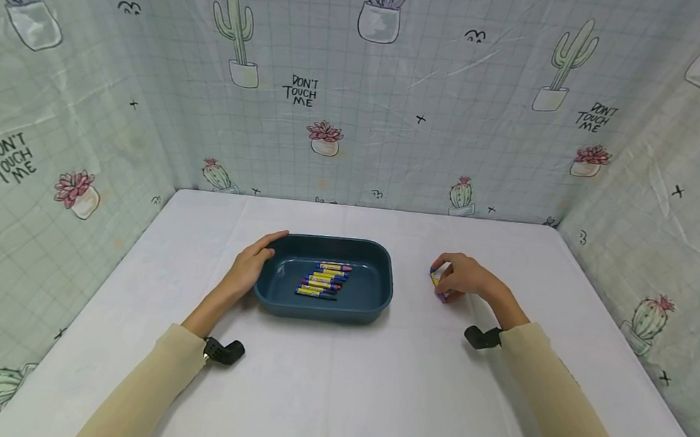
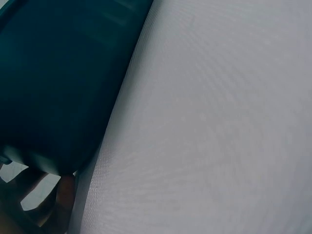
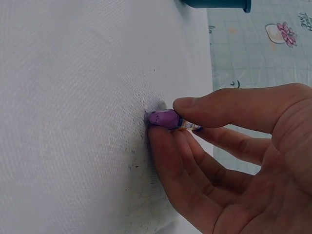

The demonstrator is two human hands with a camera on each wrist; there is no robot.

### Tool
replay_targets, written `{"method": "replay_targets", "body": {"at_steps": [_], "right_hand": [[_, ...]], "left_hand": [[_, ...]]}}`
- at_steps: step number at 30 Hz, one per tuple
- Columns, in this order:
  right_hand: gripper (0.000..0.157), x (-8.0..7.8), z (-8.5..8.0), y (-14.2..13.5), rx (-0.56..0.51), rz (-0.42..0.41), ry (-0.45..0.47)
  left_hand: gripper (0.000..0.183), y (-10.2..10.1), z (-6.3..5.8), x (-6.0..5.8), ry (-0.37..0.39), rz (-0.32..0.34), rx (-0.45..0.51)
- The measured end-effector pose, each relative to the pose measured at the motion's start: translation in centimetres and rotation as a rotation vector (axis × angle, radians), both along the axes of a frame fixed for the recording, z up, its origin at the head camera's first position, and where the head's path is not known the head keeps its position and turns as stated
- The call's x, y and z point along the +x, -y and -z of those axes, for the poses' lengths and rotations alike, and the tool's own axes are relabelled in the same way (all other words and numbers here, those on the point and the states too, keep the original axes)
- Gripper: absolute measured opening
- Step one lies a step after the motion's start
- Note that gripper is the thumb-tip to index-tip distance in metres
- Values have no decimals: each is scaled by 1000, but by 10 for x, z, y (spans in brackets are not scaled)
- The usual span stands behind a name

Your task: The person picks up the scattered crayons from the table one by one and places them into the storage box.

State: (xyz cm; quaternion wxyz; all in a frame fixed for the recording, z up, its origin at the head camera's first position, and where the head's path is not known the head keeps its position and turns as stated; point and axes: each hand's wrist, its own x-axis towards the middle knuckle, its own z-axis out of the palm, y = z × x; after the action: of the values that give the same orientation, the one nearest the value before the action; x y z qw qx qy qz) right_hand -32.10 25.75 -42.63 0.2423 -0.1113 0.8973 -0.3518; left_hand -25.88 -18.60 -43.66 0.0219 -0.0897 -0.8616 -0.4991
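My right hand (image 1: 464,275) pinches a purple crayon (image 3: 165,119) between thumb and fingers, right of the tray. In the right wrist view its purple end is close to the white cloth, and a yellow-and-blue wrapper shows behind it. With my left hand (image 1: 250,265) I grip the left end of a dark teal tray (image 1: 321,314), thumb at the rim and fingers along the outside. Several crayons (image 1: 323,281) in yellow-and-blue wrappers lie side by side on the tray's floor. The left wrist view shows the fingers (image 2: 64,200) only partly, against the tray's end.
A white cloth (image 1: 332,387) covers the table. Behind and at both sides hangs a curtain (image 1: 396,145) printed with cacti and lettering. Small dark specks dot the cloth below the right hand. A black camera mount (image 1: 482,338) sits on each wrist.
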Motion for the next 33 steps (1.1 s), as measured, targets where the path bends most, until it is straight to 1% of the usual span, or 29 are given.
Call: {"method": "replay_targets", "body": {"at_steps": [4,6,11,15,18,22,27,33], "right_hand": [[51,-1,-1,-2,0,-3,-2],[50,-2,-2,-2,9,-1,-2],[49,-6,-9,2,27,-4,-11],[49,-10,-20,9,32,-14,-21],[50,-12,-32,17,42,-44,-45],[50,-14,-50,33,55,-84,-78],[47,-14,-70,59,55,-130,-108],[46,-14,-82,94,37,-194,-135]], "left_hand": [[45,6,20,-14,-23,-26,-13],[46,6,20,-14,-20,-32,-20],[46,6,20,-14,-22,-35,-16],[46,6,21,-14,-12,-33,-15],[46,7,21,-13,-5,-32,-16],[46,8,21,-13,-11,-25,-18],[47,7,21,-14,-13,-26,-21],[47,6,21,-13,-18,-19,-19]]}}
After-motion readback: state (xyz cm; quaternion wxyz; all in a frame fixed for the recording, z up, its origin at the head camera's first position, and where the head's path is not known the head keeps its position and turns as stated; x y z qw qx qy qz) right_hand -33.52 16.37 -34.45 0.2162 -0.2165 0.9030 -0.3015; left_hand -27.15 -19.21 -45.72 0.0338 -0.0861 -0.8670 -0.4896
